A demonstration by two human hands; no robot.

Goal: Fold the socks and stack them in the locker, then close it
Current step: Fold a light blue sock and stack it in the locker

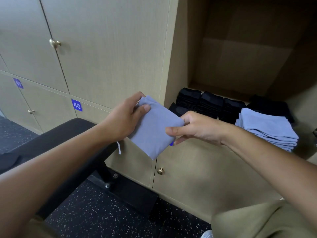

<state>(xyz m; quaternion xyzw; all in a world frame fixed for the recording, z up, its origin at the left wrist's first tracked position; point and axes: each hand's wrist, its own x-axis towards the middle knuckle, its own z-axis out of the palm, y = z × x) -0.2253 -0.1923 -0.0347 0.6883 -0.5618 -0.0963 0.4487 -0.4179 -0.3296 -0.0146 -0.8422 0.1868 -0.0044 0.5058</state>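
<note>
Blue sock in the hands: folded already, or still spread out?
Folded. The blue sock is a compact rectangle, pinched by the left hand at its top corner and the right hand at its side, outside the locker.

We are holding a folded blue sock (155, 129) between our left hand (126, 115) and right hand (193, 128), pinching opposite edges. It is hanging before the open locker (173, 69), near the blue stack (267, 129) and black stacks (210, 103).

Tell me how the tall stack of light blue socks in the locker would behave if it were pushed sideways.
The light blue stack is soft folded fabric, so it would probably squash and shear, not slide as a block. Its layers already lie uneven, so upper pairs may slip off. It looks light.
</note>
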